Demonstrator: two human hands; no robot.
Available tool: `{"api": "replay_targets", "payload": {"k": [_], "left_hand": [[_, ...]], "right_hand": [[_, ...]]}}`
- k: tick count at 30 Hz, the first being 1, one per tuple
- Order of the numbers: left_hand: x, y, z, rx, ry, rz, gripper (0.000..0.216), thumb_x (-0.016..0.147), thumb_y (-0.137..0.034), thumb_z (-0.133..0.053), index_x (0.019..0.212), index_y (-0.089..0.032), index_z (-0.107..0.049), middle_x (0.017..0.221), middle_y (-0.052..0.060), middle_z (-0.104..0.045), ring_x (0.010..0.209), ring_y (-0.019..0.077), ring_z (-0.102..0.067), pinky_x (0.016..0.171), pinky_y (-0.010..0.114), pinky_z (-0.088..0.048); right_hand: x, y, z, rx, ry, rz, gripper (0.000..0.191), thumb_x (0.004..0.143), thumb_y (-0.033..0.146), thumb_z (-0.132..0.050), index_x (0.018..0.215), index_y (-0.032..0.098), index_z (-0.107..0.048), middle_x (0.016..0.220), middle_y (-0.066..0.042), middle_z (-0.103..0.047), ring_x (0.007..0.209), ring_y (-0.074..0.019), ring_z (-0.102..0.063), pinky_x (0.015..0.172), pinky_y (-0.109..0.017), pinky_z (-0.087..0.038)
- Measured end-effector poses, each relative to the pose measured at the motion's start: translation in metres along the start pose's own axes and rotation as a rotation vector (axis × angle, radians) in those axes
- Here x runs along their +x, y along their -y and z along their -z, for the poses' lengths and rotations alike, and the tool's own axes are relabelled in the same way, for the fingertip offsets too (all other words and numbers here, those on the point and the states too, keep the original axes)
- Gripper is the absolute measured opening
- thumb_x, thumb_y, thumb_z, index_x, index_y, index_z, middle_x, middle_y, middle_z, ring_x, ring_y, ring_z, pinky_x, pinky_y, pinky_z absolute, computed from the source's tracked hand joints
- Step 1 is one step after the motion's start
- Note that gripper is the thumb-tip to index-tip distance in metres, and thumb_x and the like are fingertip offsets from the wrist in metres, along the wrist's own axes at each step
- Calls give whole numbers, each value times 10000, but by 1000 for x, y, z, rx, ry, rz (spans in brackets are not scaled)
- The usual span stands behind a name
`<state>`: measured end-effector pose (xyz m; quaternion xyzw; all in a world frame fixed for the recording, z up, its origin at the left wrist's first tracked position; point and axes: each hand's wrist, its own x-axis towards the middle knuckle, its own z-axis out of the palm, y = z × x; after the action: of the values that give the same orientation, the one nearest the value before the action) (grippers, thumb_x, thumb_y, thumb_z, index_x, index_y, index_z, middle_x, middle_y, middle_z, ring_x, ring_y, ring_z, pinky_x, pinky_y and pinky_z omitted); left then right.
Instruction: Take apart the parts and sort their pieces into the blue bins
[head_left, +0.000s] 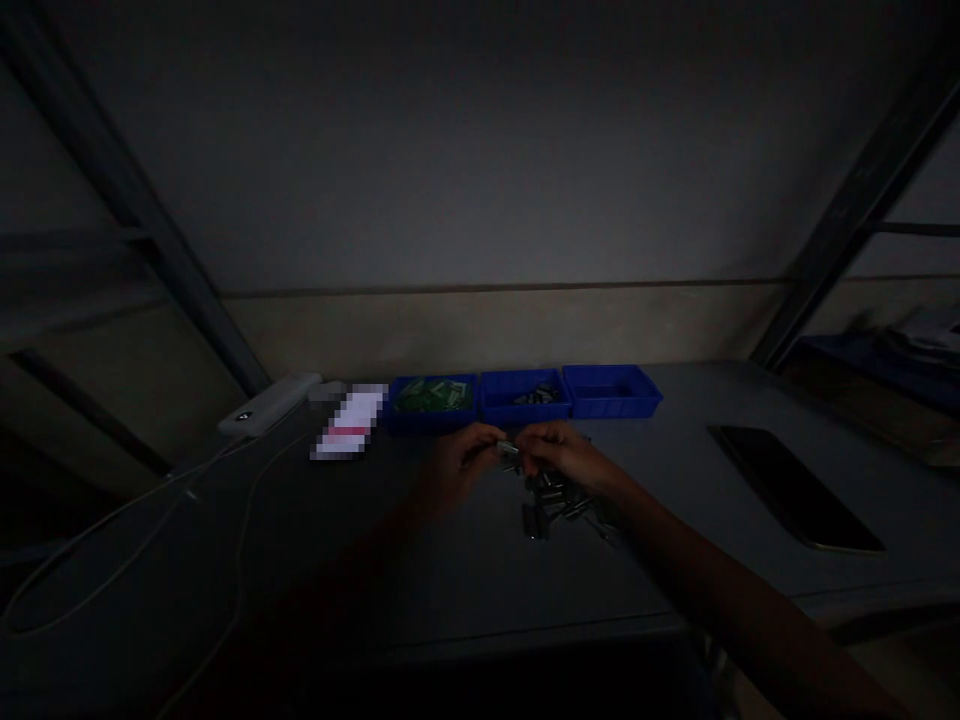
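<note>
Both hands meet over the dark table, in front of the blue bins. My left hand point(469, 450) is closed, its thumb and fingers pinching a small shiny metal piece point(508, 450). From the other side my right hand point(559, 450) is closed too, its fingertips at the same piece. Whether the right fingers hold a second small part cannot be made out in the dim light. Under and beside my right hand lies a loose pile of small shiny metal pieces point(555, 495). Part of the pile is hidden by my right hand and forearm.
Along the wall stand a blue bin with green-tinted pieces point(433, 425), a blue bin with dark metal parts point(495, 405) and another blue bin point(615, 405). A lit, blurred screen point(352, 420), a white device point(274, 402) and cables point(244, 520) lie left; a dark tablet-like slab point(795, 485) lies right.
</note>
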<state>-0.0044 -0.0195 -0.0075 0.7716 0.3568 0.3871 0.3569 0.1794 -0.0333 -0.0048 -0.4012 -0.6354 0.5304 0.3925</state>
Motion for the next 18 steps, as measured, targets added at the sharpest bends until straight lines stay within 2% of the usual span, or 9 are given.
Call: {"api": "replay_targets", "payload": {"k": [3, 9, 13, 18], "left_hand": [[0, 2, 0, 23, -42, -2, 208, 767, -270, -537, 933, -157, -590, 825, 39, -662, 756, 149, -619, 667, 244, -470], [0, 5, -3, -28, -3, 16, 257, 785, -353, -516, 941, -162, -589, 815, 31, -648, 746, 144, -605, 664, 244, -464], [1, 6, -5, -47, 42, 124, 351, 832, -437, -405, 768, -142, -586, 606, 4, -574, 572, 114, -536, 543, 220, -418], [2, 9, -6, -65, 106, 179, 376, 820, -458, -411, 646, -149, -538, 568, -5, -544, 519, 97, -498, 495, 209, -383]], "right_hand": [[0, -1, -1, 10, -9, 6, 332, 688, 481, -582, 629, 155, -551, 517, 26, -524, 483, -81, -463, 502, -212, -346], [1, -3, -3, 1, -118, 49, 204, 678, 356, -554, 649, 155, -563, 488, 40, -494, 454, -76, -424, 473, -209, -314], [2, -5, -3, -34, -172, 68, 148, 656, 293, -528, 605, 155, -546, 490, 41, -480, 455, -73, -410, 462, -204, -302], [1, -10, -8, -95, -194, 123, 149, 670, 280, -511, 583, 159, -521, 518, 44, -459, 495, -71, -409, 490, -200, -317]]}}
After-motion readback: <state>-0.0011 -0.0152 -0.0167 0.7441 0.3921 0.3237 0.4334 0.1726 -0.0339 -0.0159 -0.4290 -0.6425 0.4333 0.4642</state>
